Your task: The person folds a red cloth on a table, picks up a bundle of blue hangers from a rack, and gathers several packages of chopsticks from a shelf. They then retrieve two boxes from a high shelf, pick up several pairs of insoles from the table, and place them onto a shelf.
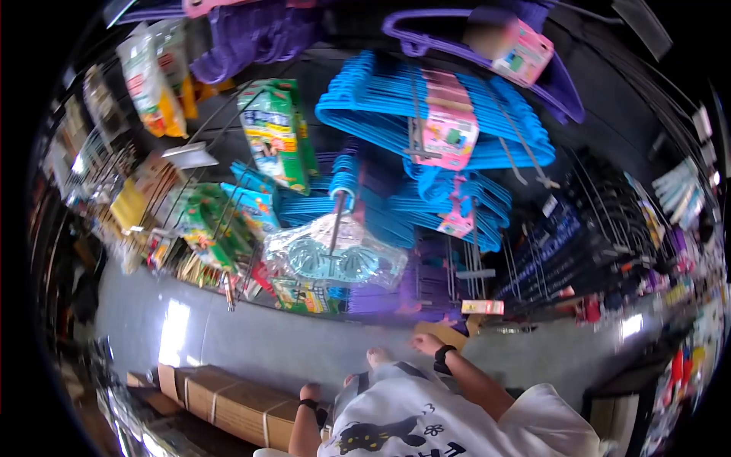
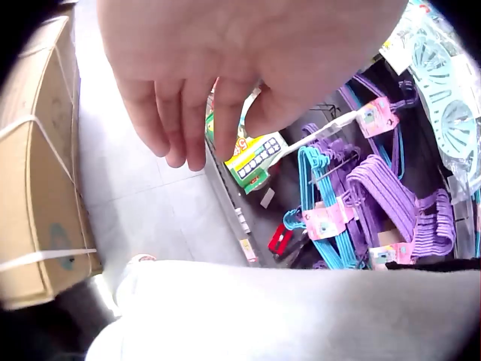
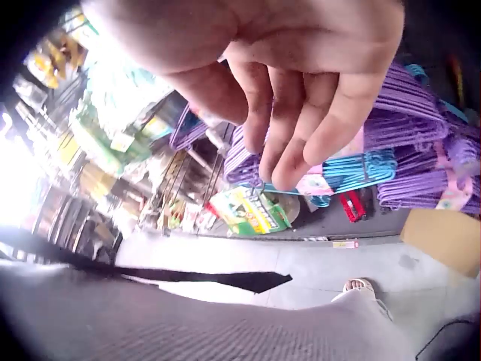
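My left hand (image 1: 310, 392) hangs low by my body; in the left wrist view the hand (image 2: 225, 68) has its fingers loosely bent, holding nothing. The right hand (image 1: 428, 343) is also low, right of the left one; in the right wrist view this hand (image 3: 293, 90) has relaxed, slightly curled fingers and touches nothing. Ahead hang blue hangers (image 1: 365, 114) with pink labels, purple hangers (image 1: 247, 38) and a wrapped light-blue item (image 1: 335, 259) on a metal hook. Green and yellow packets (image 1: 270, 137) hang left of them.
A long strapped cardboard box (image 1: 236, 404) lies on the floor at the lower left. Racks of dark hangers (image 1: 563, 244) stand to the right. Grey floor (image 1: 282, 335) runs below the display, with another cardboard box (image 3: 443, 241) near its base.
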